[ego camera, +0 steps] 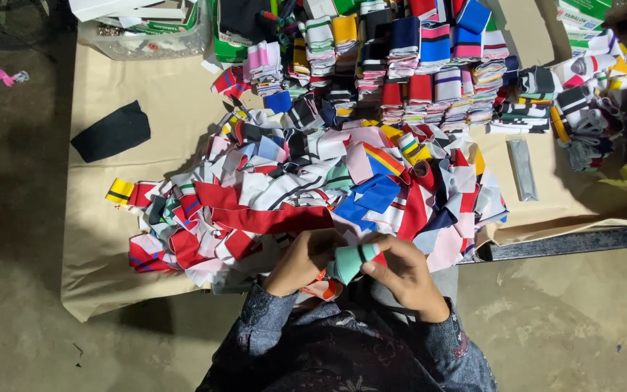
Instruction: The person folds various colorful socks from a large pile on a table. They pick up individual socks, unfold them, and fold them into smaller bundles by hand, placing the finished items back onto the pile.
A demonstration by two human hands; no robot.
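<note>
Far beyond the hands stand a green carton point(230, 43) and white flat boxes point(128, 9) up left, and green-and-white boxes point(582, 18) up right.

Mint-green cloth piece point(347, 263) — white stripe

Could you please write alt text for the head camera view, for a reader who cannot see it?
Seen from above, a person's left hand and right hand together hold a mint-green fabric strip at the near edge of a loose pile of colourful strips on a paper-covered table. Folded stacks fill the far side.
</note>
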